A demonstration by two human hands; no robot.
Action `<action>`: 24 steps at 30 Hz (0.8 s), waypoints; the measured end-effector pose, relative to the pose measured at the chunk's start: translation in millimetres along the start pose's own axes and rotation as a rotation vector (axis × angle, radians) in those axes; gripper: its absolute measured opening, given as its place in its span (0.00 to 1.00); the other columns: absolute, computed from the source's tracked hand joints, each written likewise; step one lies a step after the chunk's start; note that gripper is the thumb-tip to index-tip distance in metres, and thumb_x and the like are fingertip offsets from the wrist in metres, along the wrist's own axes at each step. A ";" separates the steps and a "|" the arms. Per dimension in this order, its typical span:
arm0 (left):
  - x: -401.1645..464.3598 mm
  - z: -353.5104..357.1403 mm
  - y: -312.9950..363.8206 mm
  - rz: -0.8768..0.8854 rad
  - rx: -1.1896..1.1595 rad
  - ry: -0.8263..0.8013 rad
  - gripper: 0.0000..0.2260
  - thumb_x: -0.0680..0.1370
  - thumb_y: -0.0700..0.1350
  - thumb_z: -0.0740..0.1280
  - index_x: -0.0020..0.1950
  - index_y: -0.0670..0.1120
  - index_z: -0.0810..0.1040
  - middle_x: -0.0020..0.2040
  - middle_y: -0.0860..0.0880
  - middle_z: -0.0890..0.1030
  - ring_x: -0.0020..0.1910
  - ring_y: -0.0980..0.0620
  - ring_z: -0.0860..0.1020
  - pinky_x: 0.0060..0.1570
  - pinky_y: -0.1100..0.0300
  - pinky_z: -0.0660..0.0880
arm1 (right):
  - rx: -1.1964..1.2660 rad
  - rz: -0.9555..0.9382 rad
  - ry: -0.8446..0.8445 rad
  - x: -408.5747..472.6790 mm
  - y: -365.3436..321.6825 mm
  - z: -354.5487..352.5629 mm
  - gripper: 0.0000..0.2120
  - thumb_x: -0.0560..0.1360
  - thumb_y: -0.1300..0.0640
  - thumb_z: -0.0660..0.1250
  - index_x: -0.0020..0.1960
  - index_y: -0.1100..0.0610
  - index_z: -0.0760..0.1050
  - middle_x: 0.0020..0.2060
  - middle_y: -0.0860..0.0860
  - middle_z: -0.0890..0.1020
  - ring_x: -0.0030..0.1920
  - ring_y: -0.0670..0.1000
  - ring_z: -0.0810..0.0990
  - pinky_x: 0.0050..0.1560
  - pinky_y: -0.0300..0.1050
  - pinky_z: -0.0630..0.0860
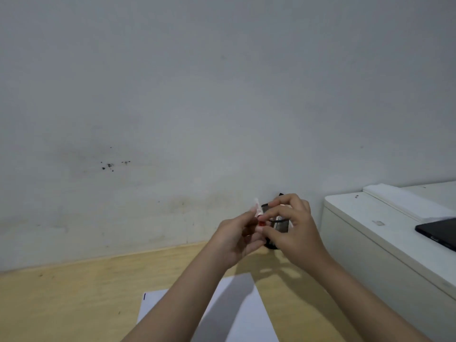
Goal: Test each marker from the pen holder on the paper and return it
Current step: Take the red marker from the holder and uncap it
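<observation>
Both hands meet above the back of the wooden table, in front of a dark pen holder [281, 227] that they mostly hide. My left hand [238, 239] grips a white marker [257, 209] with a red part, its pale end pointing up and left. My right hand [292, 229] pinches the red part of that marker [261, 223] with thumb and fingers. Whether the red part is a cap or a tip is too blurred to tell. A white sheet of paper [237, 312] lies on the table below my forearms, with a small dark blue mark [144, 296] at its left corner.
A white printer-like box [370, 230] stands at the right with a black device [438, 232] lying on top. The grey wall [172, 119] rises right behind the table [74, 292].
</observation>
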State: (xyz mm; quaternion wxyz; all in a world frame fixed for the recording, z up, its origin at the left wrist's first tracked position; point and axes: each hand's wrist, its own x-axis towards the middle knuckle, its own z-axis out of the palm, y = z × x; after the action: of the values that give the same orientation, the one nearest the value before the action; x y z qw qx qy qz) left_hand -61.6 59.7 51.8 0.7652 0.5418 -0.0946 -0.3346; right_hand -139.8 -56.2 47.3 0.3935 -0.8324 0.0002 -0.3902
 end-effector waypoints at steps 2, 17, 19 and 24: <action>-25.3 -4.1 1.4 -0.001 -0.084 0.026 0.08 0.72 0.44 0.70 0.42 0.39 0.79 0.33 0.45 0.80 0.26 0.53 0.78 0.29 0.62 0.80 | 0.000 -0.043 -0.027 -18.5 -11.6 1.6 0.10 0.63 0.58 0.78 0.37 0.44 0.83 0.48 0.47 0.77 0.56 0.40 0.68 0.54 0.26 0.63; -159.9 -63.5 -4.8 0.568 0.553 0.190 0.06 0.69 0.42 0.74 0.43 0.43 0.83 0.38 0.46 0.82 0.37 0.54 0.78 0.39 0.61 0.75 | 0.464 0.321 -0.018 -60.8 -96.9 43.7 0.12 0.73 0.54 0.71 0.34 0.59 0.77 0.22 0.48 0.78 0.25 0.45 0.76 0.36 0.43 0.75; -169.1 -73.7 -5.6 0.612 0.582 0.268 0.06 0.66 0.39 0.76 0.41 0.42 0.82 0.37 0.43 0.83 0.35 0.54 0.77 0.38 0.61 0.75 | 0.522 0.335 0.009 -63.6 -101.5 47.2 0.12 0.73 0.55 0.71 0.33 0.58 0.76 0.21 0.47 0.78 0.24 0.44 0.76 0.33 0.39 0.75; -180.2 -84.0 -13.9 0.731 0.753 0.367 0.02 0.69 0.42 0.74 0.39 0.48 0.83 0.34 0.48 0.84 0.32 0.56 0.77 0.35 0.64 0.73 | 0.715 0.442 -0.086 -78.5 -111.5 61.9 0.12 0.74 0.55 0.69 0.36 0.61 0.76 0.21 0.49 0.75 0.22 0.47 0.71 0.26 0.39 0.72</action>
State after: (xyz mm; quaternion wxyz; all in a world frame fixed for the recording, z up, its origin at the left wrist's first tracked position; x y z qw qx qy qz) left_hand -161.3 232.1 45.5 0.5889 0.7592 -0.2547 0.1093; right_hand -188.3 85.4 45.5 0.7316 -0.6387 0.0270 -0.2369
